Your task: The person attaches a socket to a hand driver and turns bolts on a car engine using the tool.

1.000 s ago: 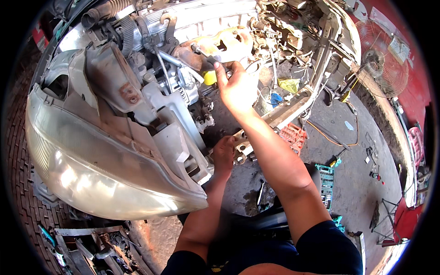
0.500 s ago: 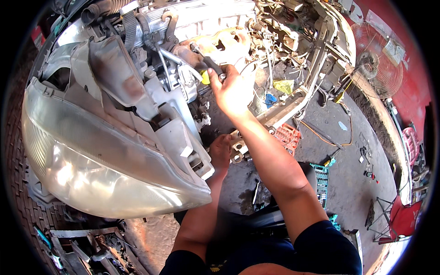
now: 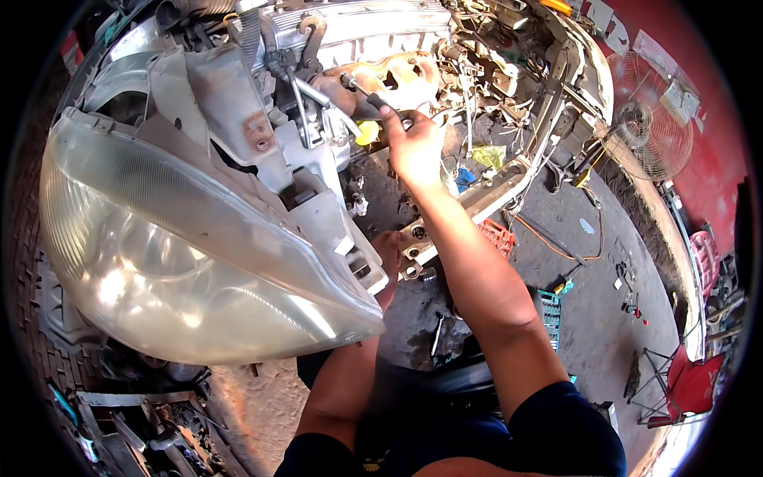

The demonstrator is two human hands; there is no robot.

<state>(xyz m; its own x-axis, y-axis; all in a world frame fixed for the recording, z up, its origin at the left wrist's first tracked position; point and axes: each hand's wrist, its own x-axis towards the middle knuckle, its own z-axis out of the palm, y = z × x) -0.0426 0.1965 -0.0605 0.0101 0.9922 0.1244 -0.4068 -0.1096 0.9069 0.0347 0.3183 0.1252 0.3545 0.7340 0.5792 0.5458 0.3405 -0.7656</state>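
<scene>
My right hand (image 3: 417, 149) is closed around the dark handle of a ratchet wrench (image 3: 373, 101). The wrench's metal end reaches a rusty exhaust manifold (image 3: 409, 70) on the engine. My left hand (image 3: 388, 245) is low, against or beside the end of a pale metal crossbeam (image 3: 416, 233). A large cloudy headlight (image 3: 199, 262) and its housing cover part of that hand and wrist, so its fingers do not show clearly.
A white plastic reservoir (image 3: 230, 99) and hoses crowd the left of the engine bay. Red (image 3: 498, 236) and green (image 3: 550, 318) socket cases lie on the floor. A wire fan (image 3: 640, 119) and red folding chair (image 3: 687, 385) stand right. Scrap parts (image 3: 159, 433) lie lower left.
The view has shifted slightly, with the headlight appearing farther right. My right hand and the wrench handle have swung a little to the right. More of my left hand is now hidden behind the headlight.
</scene>
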